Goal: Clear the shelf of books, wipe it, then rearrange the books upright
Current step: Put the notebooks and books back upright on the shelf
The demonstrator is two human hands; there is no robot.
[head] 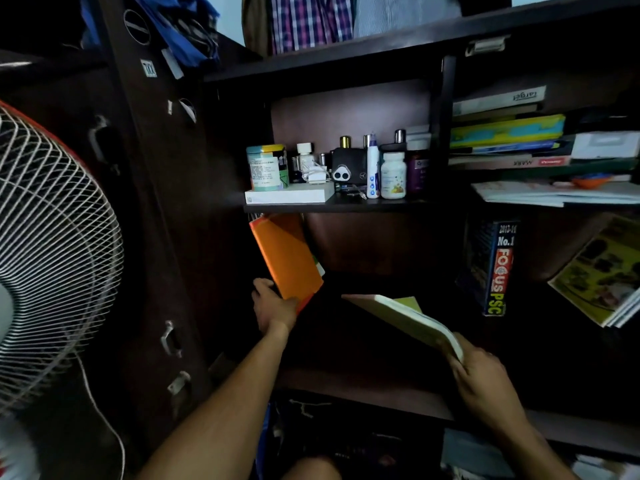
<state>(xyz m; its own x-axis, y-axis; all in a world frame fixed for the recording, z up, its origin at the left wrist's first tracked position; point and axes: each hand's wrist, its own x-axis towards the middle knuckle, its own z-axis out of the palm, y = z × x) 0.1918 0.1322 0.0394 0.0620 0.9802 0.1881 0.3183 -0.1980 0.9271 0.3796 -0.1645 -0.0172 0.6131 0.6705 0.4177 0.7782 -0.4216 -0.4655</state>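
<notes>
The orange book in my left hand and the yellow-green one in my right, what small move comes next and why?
Probably stand the orange book upright against the shelf's left wall. It leans tilted in the left hand's grip, the compartment beside it looks bare, and the right hand holds the yellow-green book flat, ready to follow.

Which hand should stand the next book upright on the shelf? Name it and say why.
Right. The right hand already holds the pale book, tilted over the bare shelf. The left hand is busy propping the orange book at the left wall.
</notes>
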